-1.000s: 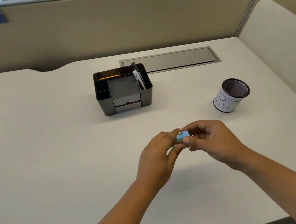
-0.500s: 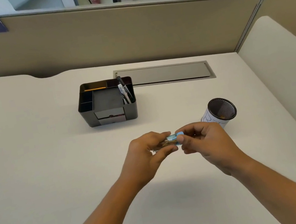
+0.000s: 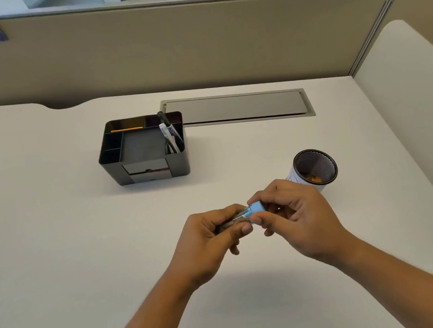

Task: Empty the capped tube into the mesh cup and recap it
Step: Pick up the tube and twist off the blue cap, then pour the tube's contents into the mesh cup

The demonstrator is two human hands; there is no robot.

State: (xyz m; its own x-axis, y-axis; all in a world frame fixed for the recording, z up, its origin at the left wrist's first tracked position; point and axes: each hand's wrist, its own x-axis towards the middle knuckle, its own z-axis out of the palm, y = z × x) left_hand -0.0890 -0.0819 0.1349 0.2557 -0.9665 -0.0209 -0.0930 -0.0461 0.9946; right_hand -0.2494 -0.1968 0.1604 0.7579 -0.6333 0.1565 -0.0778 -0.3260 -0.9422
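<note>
A small clear tube (image 3: 239,218) with a light blue cap (image 3: 256,208) lies sideways between my hands, above the middle of the desk. My left hand (image 3: 210,242) is wrapped around the tube's body, hiding most of it. My right hand (image 3: 299,219) pinches the blue cap with thumb and fingers. The cap still sits on the tube's end. The black mesh cup (image 3: 315,167) with a white paper label stands upright just behind my right hand; something small and orange lies at its bottom.
A black desk organizer (image 3: 144,149) with pens and an orange pencil stands behind and to the left. A grey cable hatch (image 3: 237,107) is set into the desk (image 3: 53,244) at the back. Beige partition walls close the back and right sides.
The view has tilted, so desk objects sit lower in frame. Both hands stay together on the tube, with my right fingers shifting their pinch on the blue cap.
</note>
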